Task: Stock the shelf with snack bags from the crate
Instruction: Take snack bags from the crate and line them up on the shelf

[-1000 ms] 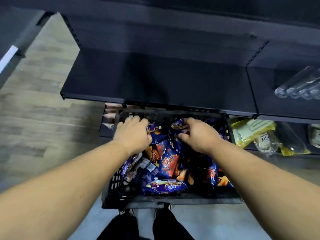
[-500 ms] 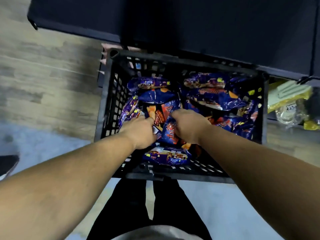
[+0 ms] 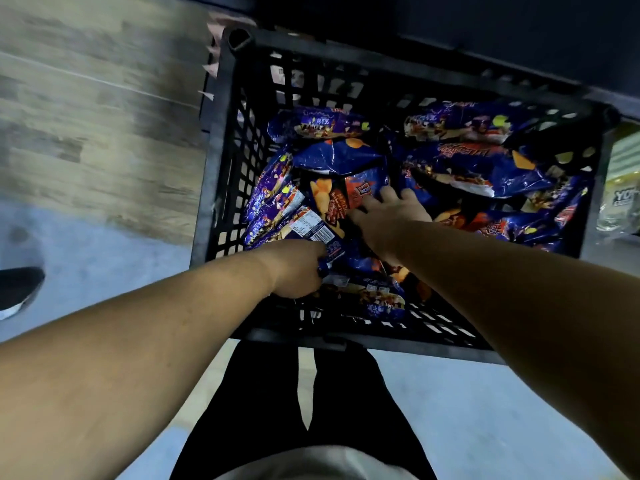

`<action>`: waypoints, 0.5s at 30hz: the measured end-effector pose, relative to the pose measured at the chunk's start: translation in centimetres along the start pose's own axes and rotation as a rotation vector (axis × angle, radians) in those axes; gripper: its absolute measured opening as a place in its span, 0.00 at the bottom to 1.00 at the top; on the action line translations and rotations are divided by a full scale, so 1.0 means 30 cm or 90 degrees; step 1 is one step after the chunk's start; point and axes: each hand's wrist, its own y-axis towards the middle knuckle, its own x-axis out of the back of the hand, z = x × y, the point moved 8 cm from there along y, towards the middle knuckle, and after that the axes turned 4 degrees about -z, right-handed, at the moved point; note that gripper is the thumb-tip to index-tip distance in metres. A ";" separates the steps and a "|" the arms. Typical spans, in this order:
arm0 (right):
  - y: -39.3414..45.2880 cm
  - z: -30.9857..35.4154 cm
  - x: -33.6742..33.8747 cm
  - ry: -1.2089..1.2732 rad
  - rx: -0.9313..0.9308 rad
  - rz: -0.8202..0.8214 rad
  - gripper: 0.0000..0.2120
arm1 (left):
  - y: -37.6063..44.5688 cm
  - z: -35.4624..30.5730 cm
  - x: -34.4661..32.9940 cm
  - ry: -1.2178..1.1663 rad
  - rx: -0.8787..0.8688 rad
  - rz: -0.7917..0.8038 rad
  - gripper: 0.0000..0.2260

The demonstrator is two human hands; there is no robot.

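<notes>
A black lattice crate [image 3: 221, 161] stands on the floor in front of me, filled with several blue and purple snack bags [image 3: 478, 164]. My left hand [image 3: 298, 268] is low in the crate's near left part, and its fingers curl round the end of a bag with a white barcode label [image 3: 313, 230]. My right hand [image 3: 388, 220] lies with spread fingers on a blue and orange bag [image 3: 349, 195] in the middle. The dark shelf [image 3: 519, 22] runs across the top of the view, just above the crate's far rim.
Wood-look flooring [image 3: 86, 116] lies to the left and pale grey floor [image 3: 467, 420] near me. A dark shoe [image 3: 17, 289] shows at the left edge. Yellow and clear packets [image 3: 623, 188] sit low at the right edge. My dark trousers [image 3: 304, 393] are below the crate.
My view has tilted further down and closer to the crate. My left hand has moved toward the near left and taken a bag's end; my right hand's fingers have spread on a middle bag.
</notes>
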 end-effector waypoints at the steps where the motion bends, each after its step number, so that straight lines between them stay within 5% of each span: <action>1: -0.002 -0.004 0.005 -0.003 -0.007 -0.011 0.32 | -0.009 -0.008 -0.006 -0.006 -0.009 0.024 0.23; 8: -0.023 -0.084 0.085 0.054 -0.085 -0.079 0.24 | -0.077 -0.091 -0.017 -0.050 -0.081 0.123 0.30; 11: -0.035 -0.122 0.122 0.099 -0.109 -0.104 0.27 | -0.075 -0.128 -0.016 0.049 -0.118 0.076 0.41; 15: -0.050 -0.157 0.156 0.156 -0.137 -0.125 0.29 | -0.063 -0.148 -0.024 0.081 -0.141 0.046 0.39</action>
